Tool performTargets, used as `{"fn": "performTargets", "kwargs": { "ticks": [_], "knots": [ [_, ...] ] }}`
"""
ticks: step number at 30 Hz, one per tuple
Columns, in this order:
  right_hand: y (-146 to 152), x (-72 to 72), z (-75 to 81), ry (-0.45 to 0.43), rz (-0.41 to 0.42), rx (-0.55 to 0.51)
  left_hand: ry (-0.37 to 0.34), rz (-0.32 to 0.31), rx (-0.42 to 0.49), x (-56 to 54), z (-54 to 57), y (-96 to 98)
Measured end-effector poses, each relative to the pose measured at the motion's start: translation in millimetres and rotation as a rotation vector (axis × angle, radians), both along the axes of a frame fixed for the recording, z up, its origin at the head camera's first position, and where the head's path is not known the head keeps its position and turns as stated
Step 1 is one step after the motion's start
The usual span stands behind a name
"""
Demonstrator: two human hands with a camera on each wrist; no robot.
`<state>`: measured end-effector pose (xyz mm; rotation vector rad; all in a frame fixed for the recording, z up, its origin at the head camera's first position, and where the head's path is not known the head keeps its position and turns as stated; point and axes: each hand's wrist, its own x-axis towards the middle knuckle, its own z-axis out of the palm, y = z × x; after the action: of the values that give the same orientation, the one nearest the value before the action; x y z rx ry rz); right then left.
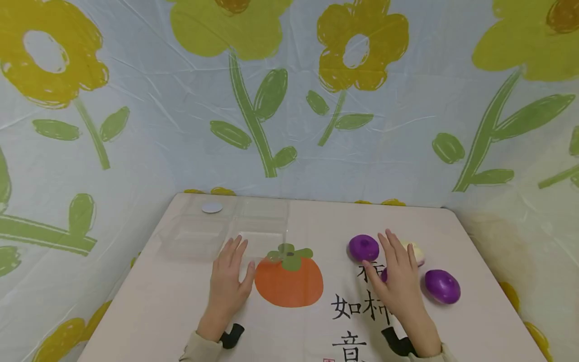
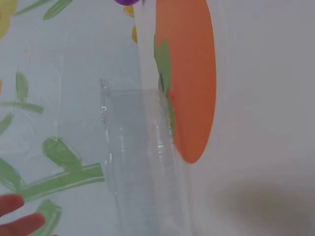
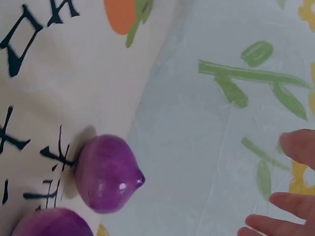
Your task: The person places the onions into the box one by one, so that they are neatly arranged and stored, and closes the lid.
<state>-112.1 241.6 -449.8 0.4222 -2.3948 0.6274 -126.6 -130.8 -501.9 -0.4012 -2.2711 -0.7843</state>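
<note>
My left hand (image 1: 228, 284) hovers with fingers straight near the front of a clear plastic compartment box (image 1: 192, 236); its grip is empty. In the left wrist view, only some fingertips (image 2: 22, 223) show at the lower left. My right hand (image 1: 400, 281) is held among several purple onions, fingers extended, holding nothing. One onion (image 1: 364, 248) lies to its left and another onion (image 1: 442, 286) to its right. Partly covered by the hand are a third purple onion (image 1: 384, 275) and a cream piece with a purple edge (image 1: 418, 254). An onion (image 3: 107, 173) with a pointed tip shows in the right wrist view.
A white disc (image 1: 212, 207) lies at the box's back left compartment. The table (image 1: 158, 311) bears a printed orange persimmon (image 1: 289, 284) and black characters. A flowered cloth (image 1: 190, 151) rises behind the table and along both sides.
</note>
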Motion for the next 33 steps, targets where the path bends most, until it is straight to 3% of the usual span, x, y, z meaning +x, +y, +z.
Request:
{"fn": "performTargets", "kwargs": {
  "ticks": [3, 6, 8, 11, 15, 19, 27, 33],
  "knots": [
    [-2.8, -3.6, 1.3, 0.064, 0.052, -0.106, 0.092, -0.022, 0.227, 1.6, -4.6, -1.5],
    [-7.1, -5.8, 1.9, 0.099, 0.102, -0.218, 0.134, -0.008, 0.401, 4.8, -9.3, -3.5],
    [-10.5, -7.2, 2.3, 0.117, 0.131, -0.289, 0.112, 0.017, 0.502, 7.8, -13.1, -4.7],
    [-17.4, -8.3, 2.2, 0.103, 0.163, -0.402, -0.013, 0.067, 0.665, 13.1, -19.1, -5.7],
    [-32.2, -7.6, -2.3, -0.061, 0.212, -0.621, -0.218, 0.099, 0.895, 19.2, -22.8, -4.4],
    [-53.4, -9.1, -19.8, -0.236, 0.340, -0.864, -0.339, 0.074, 1.062, 21.0, -26.4, -1.9],
    [-98.6, -22.2, -63.5, -0.628, 0.500, -1.168, -0.577, -0.038, 1.129, 11.9, -39.8, -8.0],
    [-135.1, -32.0, -83.4, -0.797, 0.660, -1.293, -0.625, -0.159, 1.281, 2.0, -46.5, -8.1]
  ]
}}
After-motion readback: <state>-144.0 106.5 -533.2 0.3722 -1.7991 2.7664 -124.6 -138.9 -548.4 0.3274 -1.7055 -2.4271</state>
